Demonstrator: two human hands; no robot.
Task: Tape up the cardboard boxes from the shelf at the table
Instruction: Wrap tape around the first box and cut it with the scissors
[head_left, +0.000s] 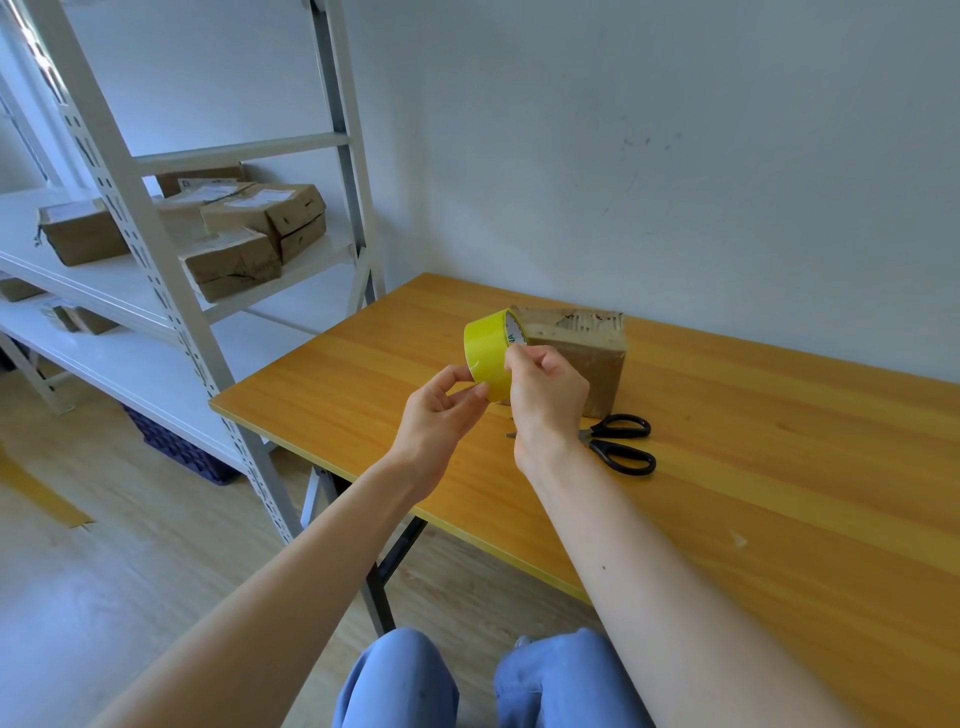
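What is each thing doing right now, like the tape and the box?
yellow tape roll: held up by both hands.
left hand: pinches the roll's lower edge.
right hand: grips the roll.
cardboard box: on the table, untouched.
scissors: lying flat beside the box.

Your left hand (439, 410) and right hand (548, 397) meet at a tape roll (485, 348) held up in front of you.

Both your bare forearms reach forward, with the wrists close together. Your right hand grips the roll from its right side, fingers curled, back of the hand towards you, thumb against the rim. Your left hand comes in from below and to the left, thumb and forefinger pinching at the roll's lower edge, the other fingers loosely curled beneath.
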